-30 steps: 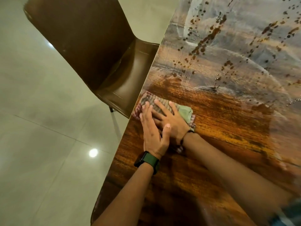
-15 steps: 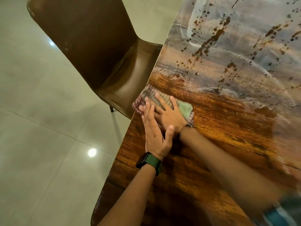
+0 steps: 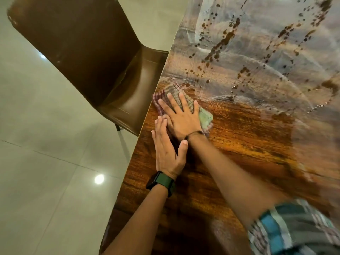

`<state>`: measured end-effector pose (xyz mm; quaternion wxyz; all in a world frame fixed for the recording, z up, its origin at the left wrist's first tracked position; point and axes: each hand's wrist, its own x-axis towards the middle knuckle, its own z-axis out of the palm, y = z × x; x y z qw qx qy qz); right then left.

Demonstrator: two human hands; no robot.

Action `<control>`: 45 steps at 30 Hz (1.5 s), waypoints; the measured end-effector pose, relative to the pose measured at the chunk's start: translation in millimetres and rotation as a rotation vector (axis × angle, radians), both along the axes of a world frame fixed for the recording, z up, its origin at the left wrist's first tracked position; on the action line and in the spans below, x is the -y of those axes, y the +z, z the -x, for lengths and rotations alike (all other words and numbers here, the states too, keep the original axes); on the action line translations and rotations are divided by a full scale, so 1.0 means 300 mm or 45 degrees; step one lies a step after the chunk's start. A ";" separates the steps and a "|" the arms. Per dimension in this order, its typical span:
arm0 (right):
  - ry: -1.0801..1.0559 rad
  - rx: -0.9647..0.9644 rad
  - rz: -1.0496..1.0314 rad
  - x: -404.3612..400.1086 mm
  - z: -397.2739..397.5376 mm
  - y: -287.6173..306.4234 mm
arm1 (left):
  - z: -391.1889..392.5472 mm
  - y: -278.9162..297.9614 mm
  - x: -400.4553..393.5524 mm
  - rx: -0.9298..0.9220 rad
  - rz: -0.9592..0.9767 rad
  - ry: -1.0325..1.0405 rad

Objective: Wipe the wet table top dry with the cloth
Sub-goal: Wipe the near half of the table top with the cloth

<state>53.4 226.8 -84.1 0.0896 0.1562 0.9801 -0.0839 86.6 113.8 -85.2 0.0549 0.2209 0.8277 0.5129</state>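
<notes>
the right hand [image 3: 181,119] lay flat, fingers spread, pressing the checked cloth [image 3: 205,117] at the table top [image 3: 239,153] edge nearest the chair [image 3: 88,57]. the left hand [image 3: 168,150] rested flat beside it, fingers straight, perhaps touching the cloth's corner. the near wood looked dry; beyond the cloth, droplets and streaky film were left to wipe.
</notes>
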 end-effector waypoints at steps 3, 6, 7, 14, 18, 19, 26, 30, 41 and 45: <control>0.073 0.003 -0.040 0.052 -0.256 -0.010 | 0.006 -0.003 -0.004 -0.009 0.022 -0.031; 0.012 0.040 -0.058 -0.081 -0.314 -0.001 | 0.008 -0.002 -0.009 -0.028 0.087 -0.060; -0.086 0.044 -0.079 -0.143 -0.298 0.001 | 0.005 -0.002 -0.009 -0.035 0.102 -0.073; -0.312 0.075 -0.106 -0.042 -0.349 0.012 | -0.006 0.011 -0.009 -0.125 0.238 -0.195; 0.077 0.000 -0.004 0.212 -0.594 0.019 | -0.007 0.012 -0.010 -0.136 0.261 -0.218; 0.170 0.019 -0.004 0.167 -0.623 0.023 | -0.010 0.012 -0.010 -0.145 0.266 -0.226; -0.745 0.069 -0.036 -0.296 -0.600 0.006 | -0.013 0.013 -0.009 -0.175 0.301 -0.247; -0.527 0.001 -0.113 0.036 -0.638 0.010 | -0.043 0.025 -0.007 -0.287 0.333 -0.292; -1.016 0.079 -0.059 -0.114 -1.072 0.024 | -0.471 0.095 -0.052 -0.241 0.344 -0.784; -0.964 0.066 -0.051 0.007 -1.033 0.033 | -0.547 0.095 -0.077 -0.267 0.358 -0.818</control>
